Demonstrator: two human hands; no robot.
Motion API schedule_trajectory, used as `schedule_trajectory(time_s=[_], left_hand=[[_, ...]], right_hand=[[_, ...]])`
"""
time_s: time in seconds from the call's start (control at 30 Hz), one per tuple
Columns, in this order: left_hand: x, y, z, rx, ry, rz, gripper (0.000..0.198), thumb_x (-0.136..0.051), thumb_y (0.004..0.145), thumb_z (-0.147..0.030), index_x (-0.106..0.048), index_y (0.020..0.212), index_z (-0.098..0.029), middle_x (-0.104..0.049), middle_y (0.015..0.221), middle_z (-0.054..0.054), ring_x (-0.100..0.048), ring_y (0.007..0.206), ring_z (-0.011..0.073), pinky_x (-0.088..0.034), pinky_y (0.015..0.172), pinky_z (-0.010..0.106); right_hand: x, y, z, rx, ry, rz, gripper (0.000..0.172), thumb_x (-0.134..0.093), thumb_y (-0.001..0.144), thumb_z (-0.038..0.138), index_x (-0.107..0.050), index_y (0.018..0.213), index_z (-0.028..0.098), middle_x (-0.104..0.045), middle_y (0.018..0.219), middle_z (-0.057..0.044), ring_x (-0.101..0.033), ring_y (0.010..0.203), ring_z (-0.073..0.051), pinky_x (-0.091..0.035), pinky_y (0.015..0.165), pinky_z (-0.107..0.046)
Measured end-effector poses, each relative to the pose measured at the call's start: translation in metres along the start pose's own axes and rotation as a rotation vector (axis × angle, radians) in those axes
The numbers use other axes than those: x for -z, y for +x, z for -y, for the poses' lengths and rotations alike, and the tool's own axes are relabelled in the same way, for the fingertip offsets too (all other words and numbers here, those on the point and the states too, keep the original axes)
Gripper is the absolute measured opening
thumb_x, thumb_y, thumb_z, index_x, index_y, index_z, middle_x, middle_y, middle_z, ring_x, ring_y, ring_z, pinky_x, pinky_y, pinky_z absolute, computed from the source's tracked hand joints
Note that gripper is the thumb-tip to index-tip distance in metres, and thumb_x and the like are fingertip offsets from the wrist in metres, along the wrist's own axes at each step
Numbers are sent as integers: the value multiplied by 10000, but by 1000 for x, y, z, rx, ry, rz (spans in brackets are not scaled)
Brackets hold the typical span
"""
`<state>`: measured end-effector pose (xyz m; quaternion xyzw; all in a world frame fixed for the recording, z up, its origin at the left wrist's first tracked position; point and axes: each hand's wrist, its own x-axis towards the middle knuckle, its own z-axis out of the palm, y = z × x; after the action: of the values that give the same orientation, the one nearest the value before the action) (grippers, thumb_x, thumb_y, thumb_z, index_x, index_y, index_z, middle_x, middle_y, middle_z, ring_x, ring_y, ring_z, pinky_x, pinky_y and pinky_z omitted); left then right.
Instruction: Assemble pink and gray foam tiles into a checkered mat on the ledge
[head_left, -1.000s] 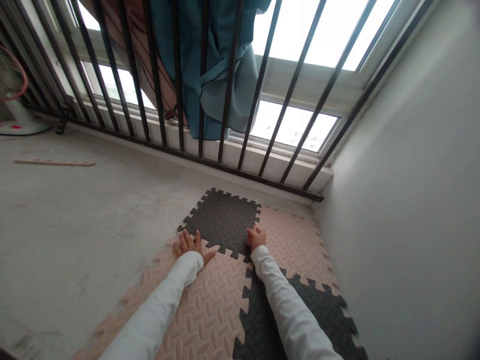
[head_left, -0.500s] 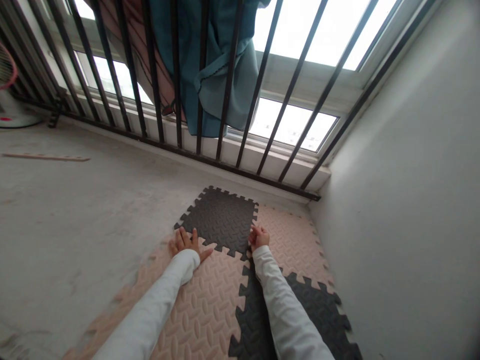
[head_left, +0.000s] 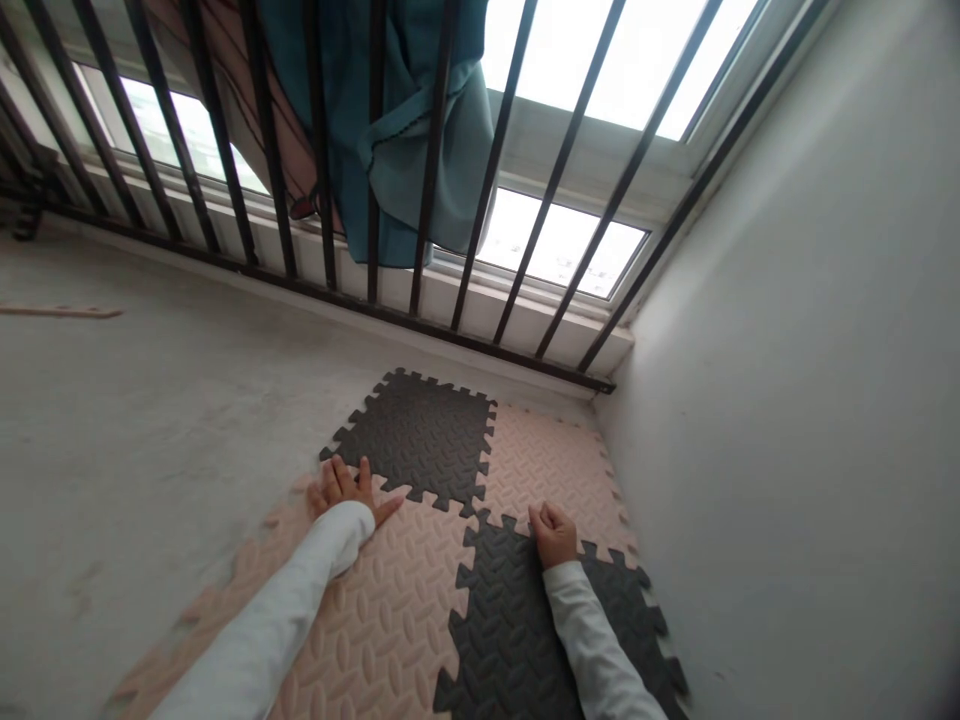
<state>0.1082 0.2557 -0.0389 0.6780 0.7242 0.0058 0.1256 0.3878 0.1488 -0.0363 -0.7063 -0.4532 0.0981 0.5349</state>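
**Right hand [head_left: 553,535] shifted back from far black tile [head_left: 427,435] edge**

Far black tile is set on floor [head_left: 187,400] against right pink tile [head_left: 551,455] and left pink tile [head_left: 382,615]. Right hand is curled fist-like at right pink/near black tile [head_left: 499,610] seam. Left hand [head_left: 345,490] is spread on left pink tile. Floor is bounded by railing [head_left: 360,303].

Grey floor [head_left: 187,420]: black tiles [head_left: 424,432], pink tiles [head_left: 551,460], toothed edges meeting; thin strip [head_left: 67,312] well apart, left.
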Motion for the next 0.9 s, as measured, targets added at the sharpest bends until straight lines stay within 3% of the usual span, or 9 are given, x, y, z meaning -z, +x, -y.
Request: schedule_trajectory(time_s=[0.3,0.4,0.5,0.67,0.77,0.9], left_hand=[[7,-2,-2,10,23,25,1013,-451,501,-696,-177,1312,-154,-27,1395,182,67,1259,327,21,974,508],[11,-14,5,-72,40,53,911,-445,579,-621,-178,1312,-152,-35,1401,155,30,1271,283,-34,1003,440],[15,-55,13,-138,76,111,772,-438,641,-491,-220,1303,-158,-80,1400,133,-25,1275,260,-71,1013,404],[5,-172,19,-269,65,238,767,-455,604,-340,-189,1306,-186,-90,1399,95,-50,1273,246,-42,1020,426],[-6,-228,21,-358,2,333,750,-453,608,-358,-200,1300,-214,-96,1394,74,-42,1274,231,-13,1020,441],[-5,-255,28,-436,11,372,805,-535,565,-362,-228,1293,-208,-74,1391,104,-14,1267,266,-25,1015,460]], right_hand=[[-7,4,-6,-17,-106,45,320,-426,583,372,-195,422,220,-206,408,81,-237,417,-66,-237,425,-210],[-11,6,-5,-14,-101,27,296,-424,549,367,-211,404,220,-214,388,82,-244,412,-70,-231,419,-213],[-14,13,1,-35,-73,0,284,-431,509,372,-227,381,222,-218,365,84,-249,401,-71,-220,404,-212],[-7,16,15,-129,-14,-58,318,-453,506,427,-239,367,237,-226,322,86,-235,354,-74,-205,357,-222],[11,-13,21,-156,-9,-80,319,-444,547,438,-253,387,239,-256,329,79,-260,353,-84,-242,371,-234],[45,-81,26,-85,-127,-6,239,-504,544,364,-358,423,218,-364,397,59,-339,407,-98,-292,451,-240]])
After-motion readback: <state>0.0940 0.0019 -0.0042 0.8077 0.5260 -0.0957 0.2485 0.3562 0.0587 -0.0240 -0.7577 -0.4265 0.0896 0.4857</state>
